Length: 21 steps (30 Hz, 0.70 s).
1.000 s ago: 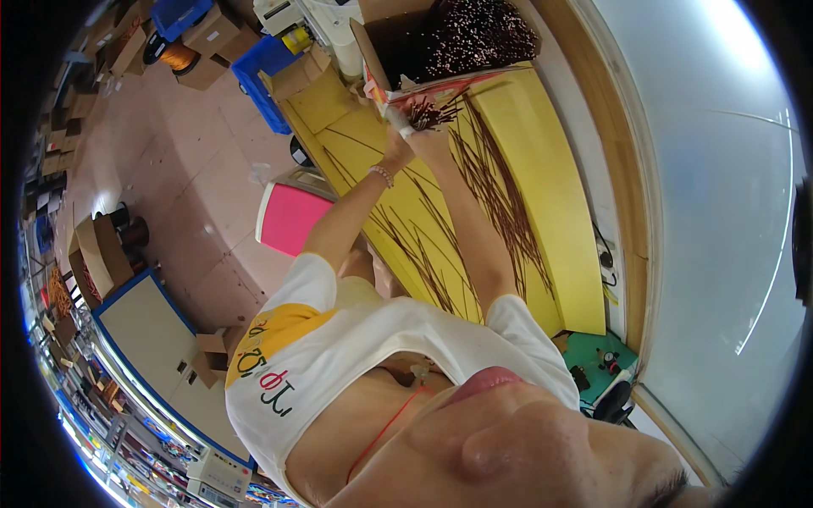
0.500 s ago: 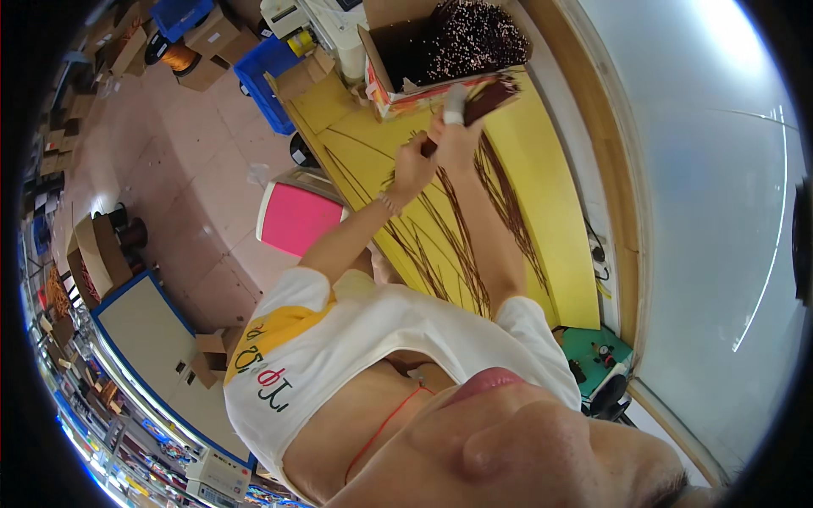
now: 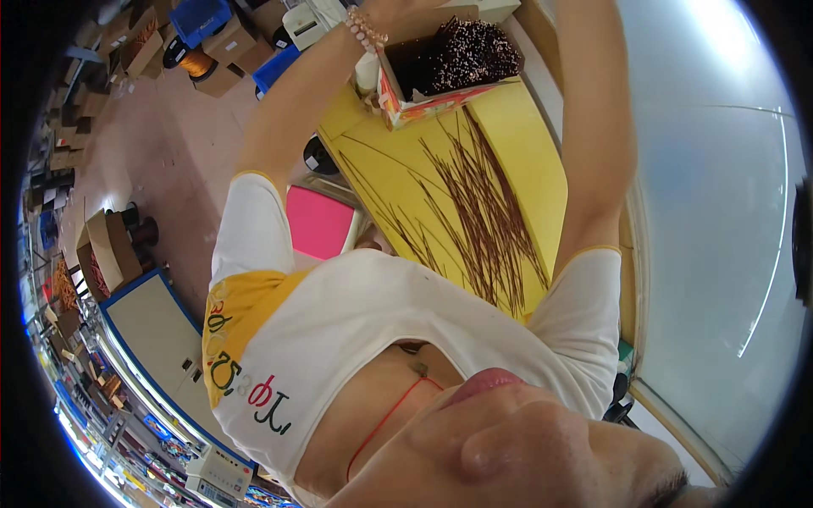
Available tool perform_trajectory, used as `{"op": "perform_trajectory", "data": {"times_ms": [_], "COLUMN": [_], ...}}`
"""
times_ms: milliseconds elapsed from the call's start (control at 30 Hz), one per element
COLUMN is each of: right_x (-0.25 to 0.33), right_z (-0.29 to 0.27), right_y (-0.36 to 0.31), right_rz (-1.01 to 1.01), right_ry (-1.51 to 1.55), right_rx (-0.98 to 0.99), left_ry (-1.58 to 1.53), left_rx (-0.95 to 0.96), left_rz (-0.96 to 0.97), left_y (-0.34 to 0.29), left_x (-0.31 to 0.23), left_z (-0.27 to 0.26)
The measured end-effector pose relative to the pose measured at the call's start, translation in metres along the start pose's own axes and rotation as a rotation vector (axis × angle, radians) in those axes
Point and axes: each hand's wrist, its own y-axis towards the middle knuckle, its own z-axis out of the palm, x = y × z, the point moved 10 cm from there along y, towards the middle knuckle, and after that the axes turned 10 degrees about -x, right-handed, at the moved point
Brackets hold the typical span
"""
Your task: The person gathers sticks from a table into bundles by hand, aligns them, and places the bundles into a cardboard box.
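Note:
My left hand (image 3: pixel 400 8) shows only as a sliver at the top edge, just beyond a beaded bracelet, and its fingers are cut off. It is nearest to the far left corner of an open cardboard box (image 3: pixel 432 108). My right forearm (image 3: pixel 595 110) reaches up past the box's right side, and its hand lies outside the picture. Inside the box stands a dense bundle of dark brown wires (image 3: pixel 478 55) with pale tips. Many loose brown wires (image 3: pixel 487 203) lie spread lengthwise on the yellow tabletop (image 3: pixel 542 161) between my arms.
A pink-topped stool (image 3: pixel 320 222) stands at the table's left edge, near a black spool (image 3: pixel 318 155). A white bottle (image 3: pixel 367 73) sits left of the box. Blue bins (image 3: pixel 201 15), cartons and an orange wire spool (image 3: pixel 196 63) are farther left. A pale glass panel (image 3: pixel 711 195) borders the right.
Both arms have swung up and apart, away from the table. The brown bundle that was held between the hands is out of sight. More loose wires now lie on the tabletop.

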Motion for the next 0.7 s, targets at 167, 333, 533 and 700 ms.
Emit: {"op": "perform_trajectory", "data": {"times_ms": [167, 333, 533, 700], "right_x": [-0.048, -0.106, -0.180, -0.263], "right_z": [-0.019, -0.031, -0.082, -0.119], "right_y": [0.009, 0.004, -0.016, -0.072], "right_rz": [0.077, 0.233, 0.350, 0.293], "right_ry": [-0.174, -0.229, -0.076, -0.344], "right_rx": [-0.028, -0.047, -0.158, -0.022], "left_ry": [-0.037, 0.033, 0.014, 0.086], "left_rx": [0.032, 0.221, 0.290, 0.403], "left_rz": [0.014, -0.220, -0.232, 0.051], "left_y": [-0.012, -0.040, -0.075, -0.105], "left_x": [0.037, 0.128, 0.153, 0.146], "left_z": [0.023, 0.040, 0.048, 0.035]}}
